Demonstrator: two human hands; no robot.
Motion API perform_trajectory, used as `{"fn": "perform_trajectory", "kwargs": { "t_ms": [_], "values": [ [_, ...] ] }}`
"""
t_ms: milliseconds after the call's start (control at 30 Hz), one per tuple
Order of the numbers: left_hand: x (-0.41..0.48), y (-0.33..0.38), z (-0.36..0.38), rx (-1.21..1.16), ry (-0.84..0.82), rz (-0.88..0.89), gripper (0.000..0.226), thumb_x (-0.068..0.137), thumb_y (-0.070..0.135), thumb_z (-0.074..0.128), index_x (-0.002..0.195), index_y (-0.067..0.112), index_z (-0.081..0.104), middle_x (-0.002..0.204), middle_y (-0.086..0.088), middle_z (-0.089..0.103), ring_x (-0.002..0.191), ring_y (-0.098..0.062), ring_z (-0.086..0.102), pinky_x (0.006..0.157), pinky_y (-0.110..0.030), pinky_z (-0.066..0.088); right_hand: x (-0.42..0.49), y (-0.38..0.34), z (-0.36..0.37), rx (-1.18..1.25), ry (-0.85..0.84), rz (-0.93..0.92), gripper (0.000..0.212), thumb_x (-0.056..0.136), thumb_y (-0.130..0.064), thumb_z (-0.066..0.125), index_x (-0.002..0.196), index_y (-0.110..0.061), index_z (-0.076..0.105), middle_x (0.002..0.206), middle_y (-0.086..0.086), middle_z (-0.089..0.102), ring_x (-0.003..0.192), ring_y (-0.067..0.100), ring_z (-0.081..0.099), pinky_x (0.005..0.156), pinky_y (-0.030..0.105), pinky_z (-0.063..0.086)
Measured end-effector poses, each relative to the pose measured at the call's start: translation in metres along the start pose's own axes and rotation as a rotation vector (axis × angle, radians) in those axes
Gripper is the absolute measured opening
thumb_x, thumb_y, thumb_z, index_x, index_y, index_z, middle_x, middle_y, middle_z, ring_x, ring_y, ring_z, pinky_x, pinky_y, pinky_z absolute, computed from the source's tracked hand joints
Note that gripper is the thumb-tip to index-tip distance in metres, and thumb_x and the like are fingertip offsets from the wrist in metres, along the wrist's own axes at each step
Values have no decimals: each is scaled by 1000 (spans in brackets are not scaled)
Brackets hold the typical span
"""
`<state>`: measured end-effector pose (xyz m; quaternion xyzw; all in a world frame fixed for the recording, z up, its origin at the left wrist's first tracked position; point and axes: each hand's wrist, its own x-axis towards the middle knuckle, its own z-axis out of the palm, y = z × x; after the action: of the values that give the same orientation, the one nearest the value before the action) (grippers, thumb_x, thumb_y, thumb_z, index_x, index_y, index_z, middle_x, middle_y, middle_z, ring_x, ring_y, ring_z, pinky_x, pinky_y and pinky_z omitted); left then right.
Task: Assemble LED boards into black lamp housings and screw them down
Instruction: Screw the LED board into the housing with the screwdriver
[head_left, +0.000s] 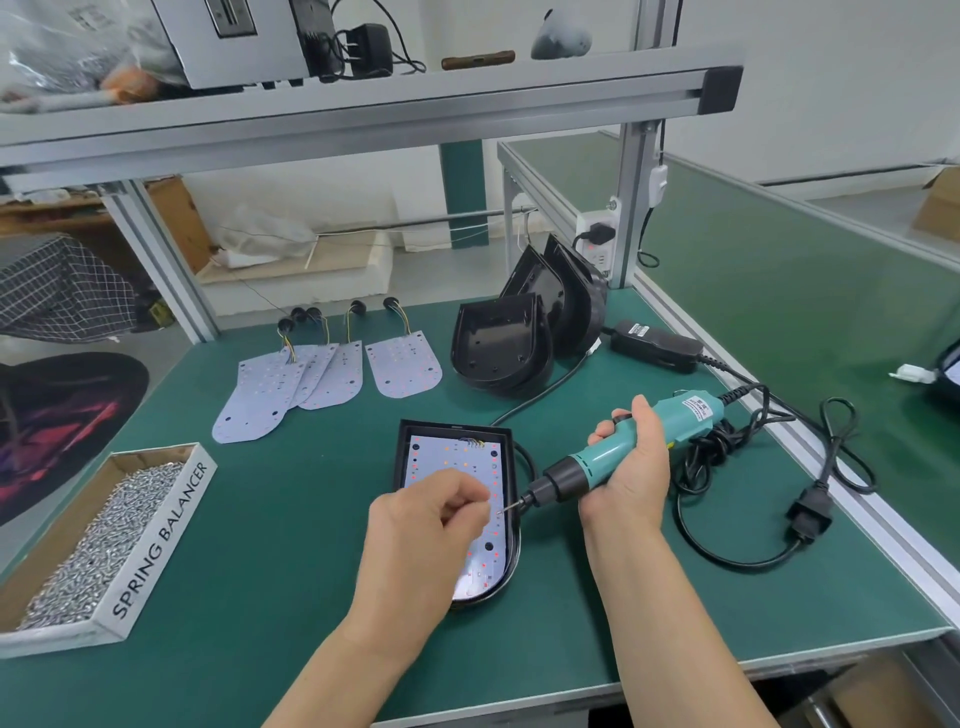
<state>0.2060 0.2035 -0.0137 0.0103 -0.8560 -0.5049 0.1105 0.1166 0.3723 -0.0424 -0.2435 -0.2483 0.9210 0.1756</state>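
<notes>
**Screw offered to the driver bit over a boarded housing**

A black lamp housing (451, 428) lies flat on the green worktop (270, 525), about midway across and close to the near edge. It is a shallow tray, square at its far end and rounded at its near end, with a raised rim. An LED board (452, 457) sits inside it: pale, dotted with small red and orange spots and a few dark holes, with a short bundle of coloured wires at its far end.

The left hand (431, 519) hovers over the board with its fingers curled, thumb and forefinger pinching a small screw (500, 512) at the tip of the driver bit. The right hand (631, 467) is wrapped round the teal body of an electric screwdriver (597, 458), which slants down and leftward above the housing's right rim. Its black cord trails off to the right edge.

Towards the far edge, left of middle, spare LED boards (311, 384) lie fanned and overlapping, one apart on the right, each with wires and a black grommet. Just right of them, empty black housings (501, 348) are stacked, with more leaning upright behind near the far right corner. An open cardboard box of silvery screws (104, 540), lettered SPRING BALANCER, sits at the near left corner. A black power adapter (657, 343) lies by the right edge.
</notes>
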Motion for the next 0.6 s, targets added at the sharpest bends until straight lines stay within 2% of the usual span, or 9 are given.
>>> {"fn": "perform_trajectory", "kwargs": {
  "t_ms": [100,167,233,300,367,467,500,567,600],
  "values": [
    [14,-9,-17,-183,101,-129,27,88,-4,62,83,21,72,71,1,73,60,-10,69,51,-20,54,0,0,0,7,-1,1,17,91,-24,71,87,-18,56,71,-6,60,55,7,55,51,19,48],
    [31,-24,-35,-383,188,-300,25,87,-11,54,83,9,70,69,-5,68,52,-10,59,48,-18,48,0,0,-1,-12,-13,0,18,91,-25,71,86,-18,55,70,-7,60,55,7,55,51,19,47],
    [43,-40,-51,-537,231,-444,17,86,-9,56,78,3,66,72,-10,60,48,-11,51,43,-18,40,0,1,-1,-32,-21,2,19,91,-26,71,84,-18,55,69,-7,58,56,7,54,52,19,47],
    [47,-56,-57,-462,226,-529,14,89,8,64,75,4,65,70,-8,57,48,-12,45,39,-18,33,-1,2,0,-49,-40,2,19,91,-26,70,83,-17,56,69,-6,57,56,8,54,52,19,47],
    [46,-61,-54,-290,118,-577,32,86,35,72,72,7,64,60,-1,49,45,-13,36,38,-20,26,-4,2,3,-75,-81,-19,19,92,-26,70,82,-16,56,67,-6,57,55,7,53,51,18,46],
    [45,-55,-44,-87,-109,-575,59,65,66,75,61,21,37,56,4,32,45,-14,24,48,-28,17,-15,0,12,-111,-164,-76,19,92,-24,69,78,-17,57,59,-8,59,51,7,53,48,17,45],
    [47,-52,-42,-36,-164,-564,60,64,65,76,61,22,35,54,5,35,43,-12,26,49,-30,18,-20,0,16,-119,-195,-95,19,91,-23,70,78,-18,58,60,-8,60,51,7,54,49,18,46],
    [49,-46,-38,-12,-253,-558,46,64,52,83,64,13,59,56,5,63,45,-10,49,50,-24,34,-31,-1,24,-143,-255,-139,17,87,-23,72,78,-18,59,62,-7,60,52,8,54,49,19,46],
    [50,-44,-36,-12,-274,-557,42,60,45,83,75,8,70,69,-1,74,56,-13,62,57,-24,44,-36,0,28,-168,-284,-165,17,86,-22,72,78,-18,58,63,-7,59,51,9,53,48,20,45]
  ]
}}
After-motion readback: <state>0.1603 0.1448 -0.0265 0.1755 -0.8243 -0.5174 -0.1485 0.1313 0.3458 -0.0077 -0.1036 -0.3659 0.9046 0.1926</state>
